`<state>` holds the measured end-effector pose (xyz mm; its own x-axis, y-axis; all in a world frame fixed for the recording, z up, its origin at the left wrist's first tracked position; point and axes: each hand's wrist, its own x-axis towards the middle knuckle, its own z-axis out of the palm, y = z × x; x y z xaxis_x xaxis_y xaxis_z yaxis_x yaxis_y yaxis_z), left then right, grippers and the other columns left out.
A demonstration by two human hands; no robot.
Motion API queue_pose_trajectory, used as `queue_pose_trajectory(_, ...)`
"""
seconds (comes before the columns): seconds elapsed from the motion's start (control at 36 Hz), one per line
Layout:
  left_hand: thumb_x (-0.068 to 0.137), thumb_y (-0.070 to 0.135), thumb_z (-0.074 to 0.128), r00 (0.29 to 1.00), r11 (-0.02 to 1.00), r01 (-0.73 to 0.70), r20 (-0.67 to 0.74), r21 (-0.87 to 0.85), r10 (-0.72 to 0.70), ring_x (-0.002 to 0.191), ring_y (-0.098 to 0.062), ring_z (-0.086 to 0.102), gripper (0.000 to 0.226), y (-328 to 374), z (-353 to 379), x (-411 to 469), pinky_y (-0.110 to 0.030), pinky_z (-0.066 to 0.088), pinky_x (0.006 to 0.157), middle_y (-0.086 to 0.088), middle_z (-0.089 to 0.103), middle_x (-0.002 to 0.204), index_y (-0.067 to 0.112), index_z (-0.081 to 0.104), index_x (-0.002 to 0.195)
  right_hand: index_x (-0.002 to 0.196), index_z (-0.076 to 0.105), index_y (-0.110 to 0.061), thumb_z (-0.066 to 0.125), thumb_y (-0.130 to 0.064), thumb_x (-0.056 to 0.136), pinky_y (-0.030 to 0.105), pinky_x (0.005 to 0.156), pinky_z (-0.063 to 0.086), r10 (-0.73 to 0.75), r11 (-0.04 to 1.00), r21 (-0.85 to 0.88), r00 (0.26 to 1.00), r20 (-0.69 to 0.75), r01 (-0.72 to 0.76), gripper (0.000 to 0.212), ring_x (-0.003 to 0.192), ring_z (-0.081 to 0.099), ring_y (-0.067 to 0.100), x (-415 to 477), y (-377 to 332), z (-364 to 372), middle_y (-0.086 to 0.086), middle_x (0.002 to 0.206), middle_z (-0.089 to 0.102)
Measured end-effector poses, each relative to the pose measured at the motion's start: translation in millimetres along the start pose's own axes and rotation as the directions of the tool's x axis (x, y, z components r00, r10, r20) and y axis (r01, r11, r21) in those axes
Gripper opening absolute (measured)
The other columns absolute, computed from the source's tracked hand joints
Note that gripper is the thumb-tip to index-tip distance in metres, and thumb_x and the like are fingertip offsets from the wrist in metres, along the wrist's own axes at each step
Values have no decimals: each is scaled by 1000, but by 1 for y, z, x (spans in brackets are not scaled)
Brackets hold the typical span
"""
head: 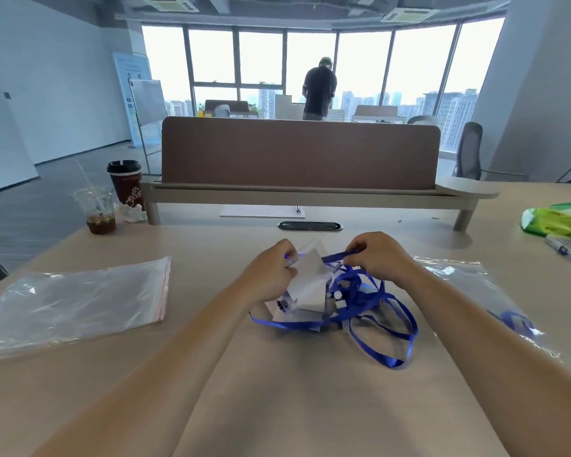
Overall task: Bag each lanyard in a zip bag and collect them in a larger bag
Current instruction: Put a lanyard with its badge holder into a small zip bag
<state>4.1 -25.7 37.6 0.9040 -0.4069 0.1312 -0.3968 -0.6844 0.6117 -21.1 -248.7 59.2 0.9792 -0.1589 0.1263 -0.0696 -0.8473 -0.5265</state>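
lanyard [373, 308] on tan desk [277, 390] | left hand [271, 270] grips card [307, 278] | right hand [376, 255] pinches strap

Print on the coffee cup [126, 184] and whiteboard [147, 98] is unreadable.

At three o'clock, the green packet [552, 221] runs off the edge; left hand [271, 272] hides the badge card's [305, 282] corner.

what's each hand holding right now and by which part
The left hand pinches a white badge card at its upper left edge. The right hand pinches a blue lanyard ribbon near its top.
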Motion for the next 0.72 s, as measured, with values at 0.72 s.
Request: queue_pose_trajectory(0.72,97,9,41,983,988,156,-96,8,-155,56,-18,33,34,-14,-13,-18,-28,24,51,-4,35,62,12,33,64,95,74,-13,69,-16,84,24,64,44,-43,978,-174,932,359,112,12,79,59,17,-26,-17,36,-3,79,67)
